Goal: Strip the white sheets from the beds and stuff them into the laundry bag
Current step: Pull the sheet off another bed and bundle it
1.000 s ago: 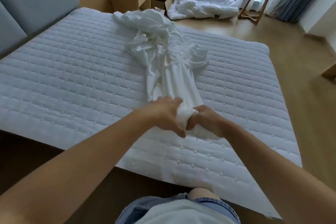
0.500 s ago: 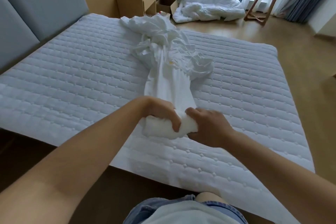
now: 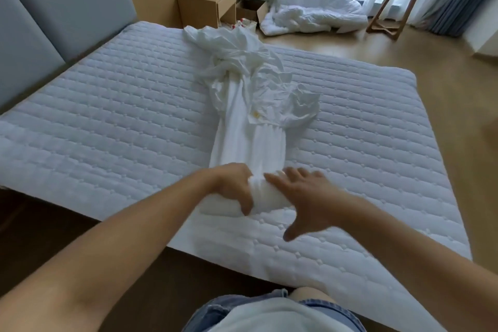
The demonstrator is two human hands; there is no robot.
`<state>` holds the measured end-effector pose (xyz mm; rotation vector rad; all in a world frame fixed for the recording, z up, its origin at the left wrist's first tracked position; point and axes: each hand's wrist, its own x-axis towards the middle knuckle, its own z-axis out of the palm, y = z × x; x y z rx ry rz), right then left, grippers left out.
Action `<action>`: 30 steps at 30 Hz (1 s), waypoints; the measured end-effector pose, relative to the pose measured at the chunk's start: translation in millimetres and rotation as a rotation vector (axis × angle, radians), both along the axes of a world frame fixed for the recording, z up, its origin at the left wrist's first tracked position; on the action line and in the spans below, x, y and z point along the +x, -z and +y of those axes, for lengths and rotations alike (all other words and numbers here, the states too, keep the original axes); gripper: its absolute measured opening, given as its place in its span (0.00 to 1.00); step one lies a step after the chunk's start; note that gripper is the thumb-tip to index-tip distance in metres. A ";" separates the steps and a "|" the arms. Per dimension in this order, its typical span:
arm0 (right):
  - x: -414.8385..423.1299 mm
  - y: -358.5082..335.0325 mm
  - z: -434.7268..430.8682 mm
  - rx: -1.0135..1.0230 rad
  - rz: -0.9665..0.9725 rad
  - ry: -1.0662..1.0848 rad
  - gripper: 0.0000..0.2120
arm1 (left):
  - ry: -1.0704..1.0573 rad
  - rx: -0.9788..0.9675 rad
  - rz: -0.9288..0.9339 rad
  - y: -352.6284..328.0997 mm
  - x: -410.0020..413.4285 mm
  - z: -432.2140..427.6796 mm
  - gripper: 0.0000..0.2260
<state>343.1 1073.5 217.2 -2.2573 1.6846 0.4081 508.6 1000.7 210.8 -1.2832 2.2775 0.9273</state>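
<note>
Stretching along the left edge, the grey padded headboard [image 3: 67, 8] is bordering the quilted bed [image 3: 107, 129]. The left hand [image 3: 231, 186] is gripping the rolled near end of the white sheet [image 3: 250, 140], fingers clenched round it; the sheet is lying bunched in a long strip across the middle of the bed. The right hand [image 3: 310, 197] is lying over that roll, fingers released, straight and spread. Farther right, a crumpled duvet [image 3: 310, 13] is lying on the floor.
</note>
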 end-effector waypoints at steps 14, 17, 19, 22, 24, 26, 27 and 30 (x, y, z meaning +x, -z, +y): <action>-22.3 9.5 -22.5 0.630 -1.009 0.803 0.23 | 0.376 -1.243 0.167 32.7 -1.9 28.6 0.39; -17.5 -1.0 -25.0 0.642 -0.643 0.687 0.26 | 0.204 -0.777 0.107 25.7 4.4 22.0 0.22; -12.5 3.8 -23.8 0.328 -0.284 0.363 0.40 | 0.041 -0.346 0.004 25.9 10.3 18.8 0.19; 2.9 16.4 -5.9 -0.160 0.011 -0.094 0.57 | -0.249 0.139 0.177 17.6 25.7 9.7 0.18; 4.2 30.1 -4.9 -0.526 -0.053 -0.228 0.51 | -0.341 0.374 0.229 7.6 33.7 6.6 0.16; 5.2 39.5 -9.9 -0.619 -0.213 -0.303 0.36 | -0.315 0.438 0.180 1.0 34.5 7.6 0.16; 6.7 39.5 -12.0 -0.486 -0.286 -0.273 0.29 | -0.237 0.371 0.125 -1.2 31.8 11.1 0.19; 13.8 35.4 -13.7 -0.029 -0.457 0.101 0.16 | 0.068 -0.159 -0.106 14.5 15.3 31.0 0.38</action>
